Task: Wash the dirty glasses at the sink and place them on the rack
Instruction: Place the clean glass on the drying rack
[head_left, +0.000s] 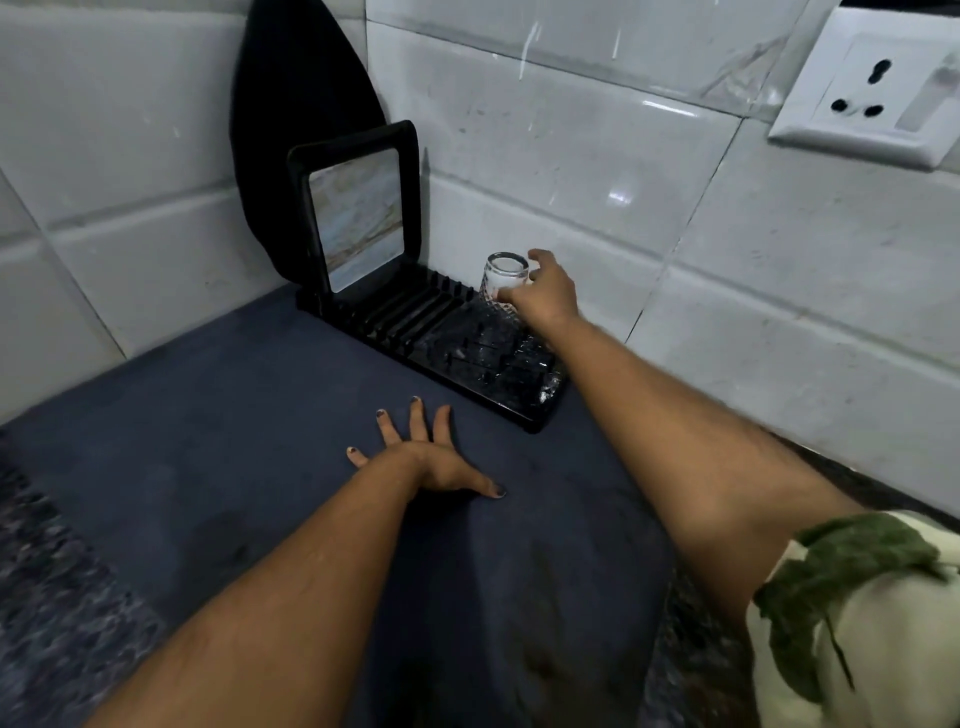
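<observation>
A black slotted rack (395, 322) lies on the dark counter against the tiled wall. My right hand (545, 296) grips a clear patterned glass (503, 275), held upside down over the rack's right part. Other clear glasses (498, 358) rest on the right end of the rack; how many is hard to tell. My left hand (431, 457) lies flat on the counter in front of the rack, fingers spread, holding nothing.
A black-framed tray (358, 218) stands upright in the rack's left end, with a dark oval board (296, 104) leaning on the wall behind it. A white wall socket (872, 88) is at upper right. The dark blue counter mat (208, 447) spreads left and toward me.
</observation>
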